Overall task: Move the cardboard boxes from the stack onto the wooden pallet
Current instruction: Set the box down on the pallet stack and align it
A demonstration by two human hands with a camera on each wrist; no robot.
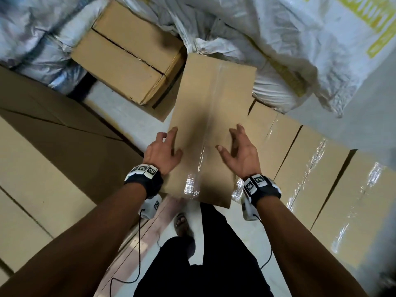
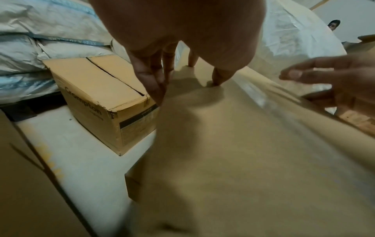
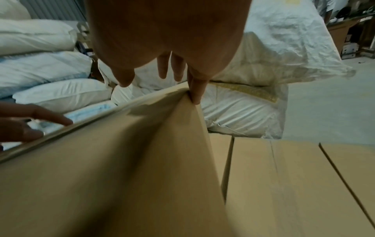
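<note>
Setting: pale floor (image 1: 126,116) of a storeroom, with white woven sacks (image 1: 278,39) piled from 10 to 2 o'clock in the head view.
Long box: a long cardboard box (image 1: 210,116) with clear tape down its middle seam lies at centre, pointing toward 12 o'clock, above the person's legs; what bears its weight cannot be told.
Left hand: the left hand (image 1: 164,151) lies on the box's left edge at about 9 o'clock of it, fingers spread and nearly straight; in the left wrist view the fingertips (image 2: 218,78) touch the top face, nothing curled round it.
Right hand: the right hand (image 1: 242,151) is over the right half of the box top, fingers spread and relaxed; in the right wrist view one finger (image 3: 195,89) presses the box's right edge, the others stand free of it.
Row of boxes: taped cardboard boxes (image 1: 317,179) stand side by side from 3 to 5 o'clock, just beside the long box.
Open-seam box: a cardboard box (image 1: 126,54) with an untaped top seam sits on the floor at 11 o'clock, against the sacks.
Left side: large flat cardboard boxes (image 1: 38,146) fill 7 to 9 o'clock.
Pallet: a strip of reddish wood (image 1: 137,239) shows at 6 o'clock by the person's foot; whether it is the pallet cannot be told.
</note>
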